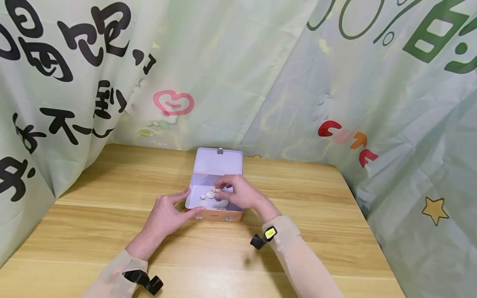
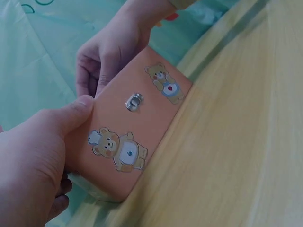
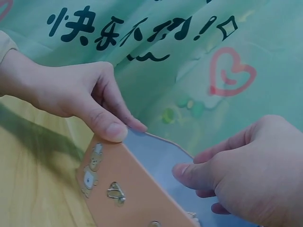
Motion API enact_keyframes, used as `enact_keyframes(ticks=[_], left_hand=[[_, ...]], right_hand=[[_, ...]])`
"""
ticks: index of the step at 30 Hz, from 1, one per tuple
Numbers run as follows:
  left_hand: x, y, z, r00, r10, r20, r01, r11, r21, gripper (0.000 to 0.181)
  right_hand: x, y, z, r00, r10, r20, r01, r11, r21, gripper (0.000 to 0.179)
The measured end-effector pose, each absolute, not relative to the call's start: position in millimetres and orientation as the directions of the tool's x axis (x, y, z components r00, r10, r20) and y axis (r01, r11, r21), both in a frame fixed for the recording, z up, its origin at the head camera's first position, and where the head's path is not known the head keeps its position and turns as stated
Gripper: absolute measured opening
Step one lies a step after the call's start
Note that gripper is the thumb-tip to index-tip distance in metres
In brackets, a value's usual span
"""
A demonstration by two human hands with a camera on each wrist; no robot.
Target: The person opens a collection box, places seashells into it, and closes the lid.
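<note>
An orange tin box [image 1: 214,216] with a pale lilac inside has its lid [image 1: 218,161] raised at the back. Several small pale pieces [image 1: 210,195], shell-like in look, lie inside. My left hand [image 1: 167,215] grips the box's left end, its thumb on the front rim and the other fingers along the side. In the left wrist view, bear pictures and a metal catch [image 2: 134,101] mark the box's front. My right hand [image 1: 238,192] reaches over the right side into the box, fingers loosely bent above the pieces. The right wrist view shows nothing between its thumb and fingers [image 3: 227,153].
The box stands near the back of a wooden table [image 1: 298,198]. A pale printed curtain [image 1: 231,74] hangs behind the table and down both sides. Small black cameras [image 1: 147,281] are strapped at both wrists, over beige sleeves.
</note>
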State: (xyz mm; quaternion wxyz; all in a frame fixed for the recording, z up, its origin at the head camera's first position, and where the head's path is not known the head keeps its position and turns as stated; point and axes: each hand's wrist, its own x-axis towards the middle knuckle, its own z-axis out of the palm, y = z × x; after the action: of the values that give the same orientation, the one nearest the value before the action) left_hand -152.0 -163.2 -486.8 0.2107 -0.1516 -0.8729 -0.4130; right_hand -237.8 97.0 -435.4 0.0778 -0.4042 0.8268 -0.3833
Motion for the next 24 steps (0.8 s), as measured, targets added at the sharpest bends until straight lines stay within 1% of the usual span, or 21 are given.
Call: enact_keyframes(ticks=[4,10,17,24], left_hand=[[-153,-166,-481,-0.894,0.087,0.439,0.389,0.635,0.667,0.083],[-164,-172,-469,-0.929,0.068,0.364,0.324,0.626,0.710,0.077],[-199,-179,-455,-0.961,0.041,0.272,0.249,0.547,0.799,0.066],[-243,-180,-449,-0.980,0.028,0.196,0.180,0.541,0.821,0.058]], right_hand=[[-239,102,-430,-0.686,-0.704,0.184,-0.596,0.399,-0.697,0.027],[-243,116,-423,-0.724,-0.651,0.228,-0.590,0.413,-0.693,0.027],[-257,134,-420,-0.778,-0.565,0.276,-0.564,0.434,-0.702,0.027],[-276,148,-424,-0.858,-0.437,0.268,-0.477,0.486,-0.733,0.026]])
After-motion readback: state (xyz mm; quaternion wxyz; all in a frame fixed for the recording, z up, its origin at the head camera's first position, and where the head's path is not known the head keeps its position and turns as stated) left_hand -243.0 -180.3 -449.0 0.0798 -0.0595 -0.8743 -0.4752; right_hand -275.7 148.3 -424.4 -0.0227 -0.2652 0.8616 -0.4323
